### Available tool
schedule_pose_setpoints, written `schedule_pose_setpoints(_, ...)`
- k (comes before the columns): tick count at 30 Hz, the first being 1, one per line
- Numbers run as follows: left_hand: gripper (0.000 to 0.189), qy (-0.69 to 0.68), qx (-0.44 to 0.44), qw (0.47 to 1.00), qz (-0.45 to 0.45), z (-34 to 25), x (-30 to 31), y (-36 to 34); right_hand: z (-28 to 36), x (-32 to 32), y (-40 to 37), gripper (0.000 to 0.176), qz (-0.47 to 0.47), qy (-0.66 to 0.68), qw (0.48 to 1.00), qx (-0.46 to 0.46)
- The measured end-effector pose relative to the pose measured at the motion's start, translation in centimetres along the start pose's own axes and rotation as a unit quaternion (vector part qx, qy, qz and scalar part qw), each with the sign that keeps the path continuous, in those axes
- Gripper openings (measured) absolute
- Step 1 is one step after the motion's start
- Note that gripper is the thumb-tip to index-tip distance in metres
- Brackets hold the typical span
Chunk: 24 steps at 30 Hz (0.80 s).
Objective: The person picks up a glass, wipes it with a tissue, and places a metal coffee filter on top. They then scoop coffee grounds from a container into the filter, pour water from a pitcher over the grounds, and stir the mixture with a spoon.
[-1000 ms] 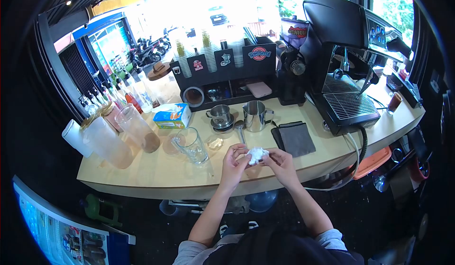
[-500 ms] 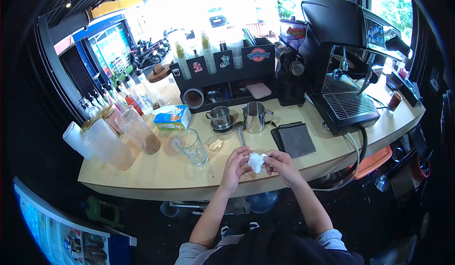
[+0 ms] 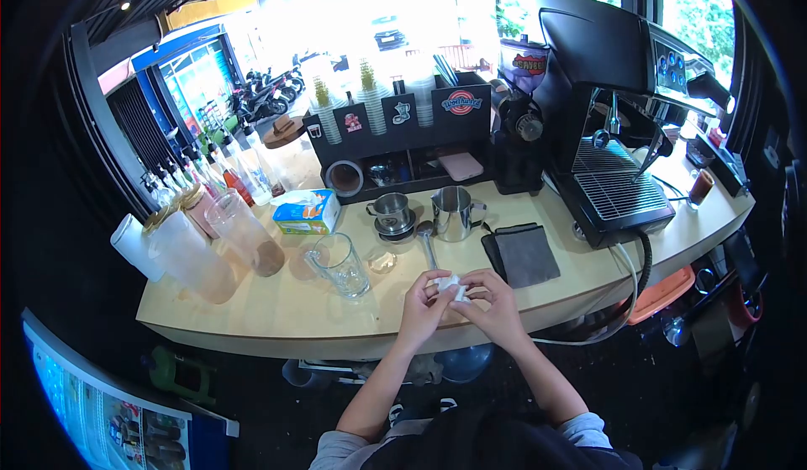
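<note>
**A:** Wide view first. The pale curved wooden worktop (image 3: 277,310) carries everything, and the big black espresso machine (image 3: 605,58) sits at its right end with the drip grate turned toward the person, I'd judge for easy reach

**B:** Behind centre, the black cup-and-straw organiser rack (image 3: 403,134) is pushed to the back edge, probably to keep supplies behind the working strip. On the left, the frosted plastic canisters (image 3: 189,256) crowd together

**A:** The dark grey folded cloth (image 3: 525,254) lies flat just right of the hands, likely parked there for wiping. The clear glass mug (image 3: 340,261) stands upright to their left, near but apart

**B:** Going smaller, the stainless steel jug (image 3: 454,212) and the round metal drip filter (image 3: 392,213) stand side by side. The long metal spoon (image 3: 427,239) lies between them, its handle pointing at the hands

**A:** Now the hands. The left hand (image 3: 423,302) and right hand (image 3: 496,302) meet at the front edge, and both grips are pinched on the small crumpled white tissue wad (image 3: 454,287)

**B:** The fingertips fold round it from both sides, so only a scrap shows between them. It's low over the worktop, and I can't tell whether it touches
</note>
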<state>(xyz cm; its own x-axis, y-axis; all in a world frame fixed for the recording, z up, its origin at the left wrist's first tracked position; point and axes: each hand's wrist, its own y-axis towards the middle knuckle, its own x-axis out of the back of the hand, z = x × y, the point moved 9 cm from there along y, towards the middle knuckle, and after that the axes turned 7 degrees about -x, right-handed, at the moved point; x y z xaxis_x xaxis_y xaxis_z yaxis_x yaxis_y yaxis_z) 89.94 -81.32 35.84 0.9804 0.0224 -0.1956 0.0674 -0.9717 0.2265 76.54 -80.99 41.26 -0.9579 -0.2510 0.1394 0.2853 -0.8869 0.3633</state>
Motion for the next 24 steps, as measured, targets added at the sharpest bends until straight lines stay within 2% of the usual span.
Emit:
schedule_pose_setpoints(2, 0.035, 0.007, -0.013, 1.0, 0.025, 0.1, -0.1, 0.0, -1.5, 0.2, 0.1, 0.027, -0.009, 0.032, 0.999, -0.016)
schedule_pose_setpoints(4, 0.035, 0.016, -0.027, 0.998, 0.047, 0.2, -0.1, 0.1, -4.5, 0.3, 0.4, 0.022, 0.004, 0.133, 0.984, -0.117)
schedule_pose_setpoints(6, 0.033, 0.028, -0.098, 0.994, 0.025, -0.7, 0.3, 0.2, -4.9, 0.2, 0.7, 0.021, 0.016, 0.162, 0.98, -0.118)
schedule_pose_setpoints(8, 0.033, 0.042, -0.094, 0.995, 0.005, -0.7, 1.1, 0.5, -5.2, 0.2, 1.2, 0.02, 0.028, 0.192, 0.974, -0.12)
schedule_pose_setpoints(10, 0.032, 0.056, -0.09, 0.994, -0.018, -1.1, 1.8, 0.8, -5.4, 1.1, 2.4, 0.018, -0.002, 0.191, 0.975, -0.117)
schedule_pose_setpoints(11, 0.032, 0.066, -0.093, 0.993, -0.028, -1.7, 2.0, 0.7, -6.0, 1.9, 3.4, 0.016, -0.022, 0.125, 0.987, -0.098)
schedule_pose_setpoints(12, 0.032, 0.077, -0.096, 0.992, -0.038, -2.1, 2.3, 0.6, -6.4, 2.3, 4.3, 0.016, -0.018, 0.126, 0.987, -0.099)
schedule_pose_setpoints(14, 0.032, 0.079, -0.091, 0.992, -0.035, -2.2, 2.7, 0.4, -5.5, 3.1, 6.2, 0.017, -0.045, -0.132, 0.99, -0.037)
schedule_pose_setpoints(15, 0.032, 0.08, -0.087, 0.993, -0.028, -2.2, 2.9, 0.3, -5.6, 2.9, 6.7, 0.017, -0.02, -0.175, 0.98, -0.091)
schedule_pose_setpoints(16, 0.032, 0.082, -0.089, 0.992, -0.032, -2.3, 3.3, 0.1, -6.0, 2.8, 6.8, 0.017, -0.016, -0.173, 0.981, -0.088)
schedule_pose_setpoints(18, 0.033, 0.102, -0.098, 0.99, -0.018, -2.7, 3.8, -0.4, -4.1, 2.0, 7.0, 0.017, -0.058, -0.39, 0.917, 0.05)
schedule_pose_setpoints(19, 0.033, 0.115, -0.104, 0.988, -0.023, -3.3, 4.3, -0.8, -3.0, 1.8, 6.7, 0.017, -0.094, -0.402, 0.907, 0.079)
schedule_pose_setpoints(20, 0.033, 0.117, -0.106, 0.987, -0.029, -3.8, 4.9, -1.2, -2.4, 1.2, 6.9, 0.017, -0.09, -0.399, 0.909, 0.083)
schedule_pose_setpoints(22, 0.031, 0.141, -0.179, 0.971, -0.072, -5.9, 6.6, -2.2, -0.1, -0.4, 7.3, 0.016, -0.089, -0.357, 0.92, 0.138)
schedule_pose_setpoints(23, 0.031, 0.143, -0.178, 0.97, -0.077, -6.3, 7.3, -2.5, 0.2, -1.4, 7.8, 0.016, -0.085, -0.354, 0.921, 0.138)
schedule_pose_setpoints(24, 0.029, 0.153, -0.233, 0.953, -0.118, -7.8, 8.4, -3.3, 0.8, -3.0, 8.4, 0.018, -0.044, -0.317, 0.935, 0.156)
